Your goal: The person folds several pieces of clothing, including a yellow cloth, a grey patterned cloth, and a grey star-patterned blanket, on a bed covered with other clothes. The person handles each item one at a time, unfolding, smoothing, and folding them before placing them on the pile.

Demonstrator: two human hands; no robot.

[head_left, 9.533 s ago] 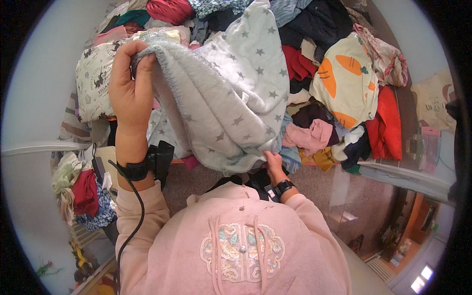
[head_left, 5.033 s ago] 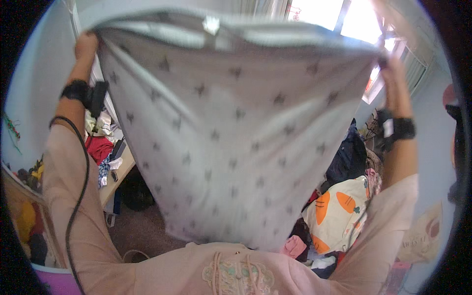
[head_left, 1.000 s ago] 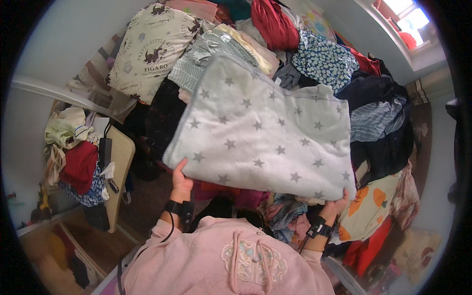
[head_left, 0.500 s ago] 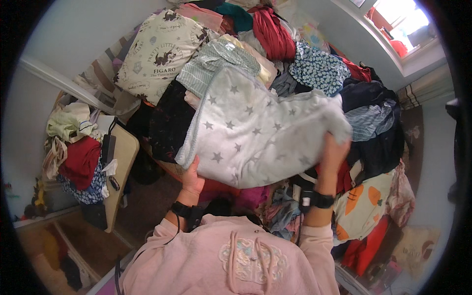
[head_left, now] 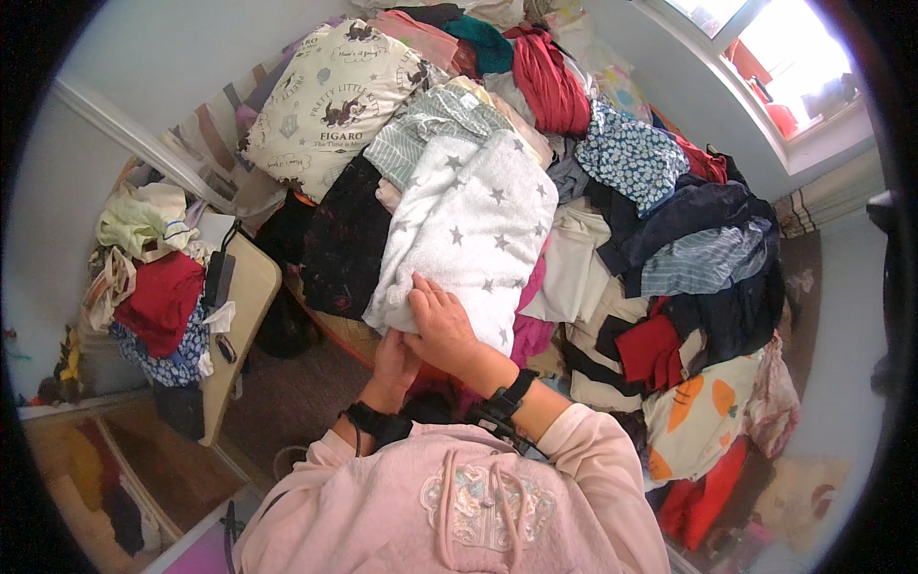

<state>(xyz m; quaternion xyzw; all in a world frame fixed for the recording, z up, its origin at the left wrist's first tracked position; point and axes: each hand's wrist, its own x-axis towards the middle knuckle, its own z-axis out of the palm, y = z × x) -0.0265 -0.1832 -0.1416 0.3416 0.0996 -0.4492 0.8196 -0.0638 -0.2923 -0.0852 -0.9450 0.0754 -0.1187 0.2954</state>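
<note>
A white blanket with grey stars [head_left: 478,225] lies folded over in front of me, its upper end resting against a heap of clothes. My left hand [head_left: 394,360] is closed on its lower left corner, with the fingers hidden under the cloth. Close beside it, my right hand [head_left: 443,320] grips the same lower edge, fingers laid on top and thumb by the left hand. Beyond the blanket is a green-grey striped cloth [head_left: 421,124]. A black garment [head_left: 339,244] lies to the left of it.
A printed cream pillow [head_left: 330,105] stands at the far left. To the right are a floral blue cloth [head_left: 631,153], dark garments [head_left: 703,215] and a cream cloth with orange carrots [head_left: 703,416]. A small beige table [head_left: 244,306] stands left, beside more piled clothes [head_left: 158,297]. A window [head_left: 775,67] is far right.
My right hand has moved left, bringing its side of the blanket over to my left hand. The blanket is now doubled and narrower, and cream garments on its right have come into sight.
</note>
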